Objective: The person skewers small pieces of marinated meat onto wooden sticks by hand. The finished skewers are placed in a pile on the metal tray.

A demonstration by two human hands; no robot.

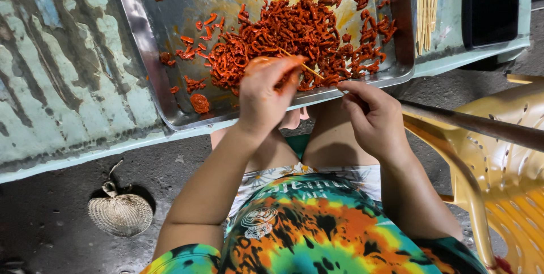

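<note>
My left hand [266,94] is closed around a piece of red marinated meat at the near edge of a metal tray [147,47]. A thin wooden skewer [309,69] runs from that hand toward my right hand [374,116], which pinches its near end. A heap of red marinated meat strips [306,30] fills the middle of the tray, just beyond both hands. Loose strips lie scattered to the heap's left.
The tray rests on a worn pale green table [62,75]. A bundle of bare wooden skewers [428,5] lies right of the tray, beside a black tray [490,2]. A yellow plastic chair [504,160] stands at right. A woven hand fan [120,213] lies on the dark floor.
</note>
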